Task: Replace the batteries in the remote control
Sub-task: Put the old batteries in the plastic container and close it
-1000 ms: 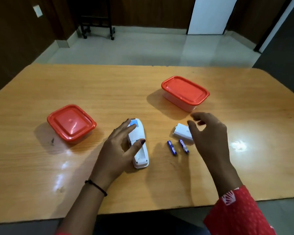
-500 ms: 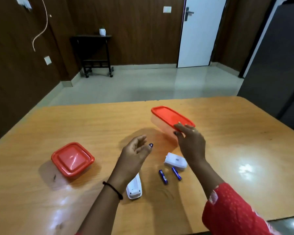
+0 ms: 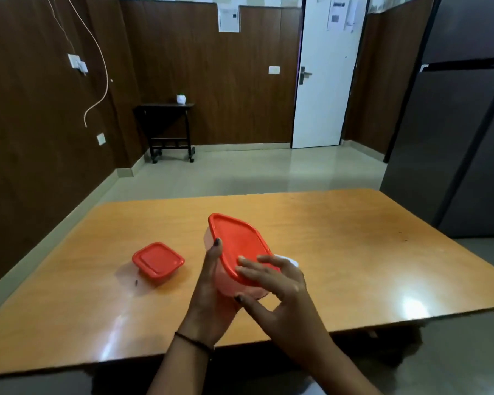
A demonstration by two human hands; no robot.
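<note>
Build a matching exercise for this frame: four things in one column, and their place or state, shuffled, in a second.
Things
1. rectangular red-lidded container
2. square red-lidded container
3. left hand
4. right hand

Places or states
A. rests alone on the table, nobody touching it
B. fingers laid on top of the red lid's near end
C. held tilted above the table, lid still on
D. grips the clear box from its side, thumb up by the lid rim

Pairs: 1-C, 2-A, 3-D, 4-B
</note>
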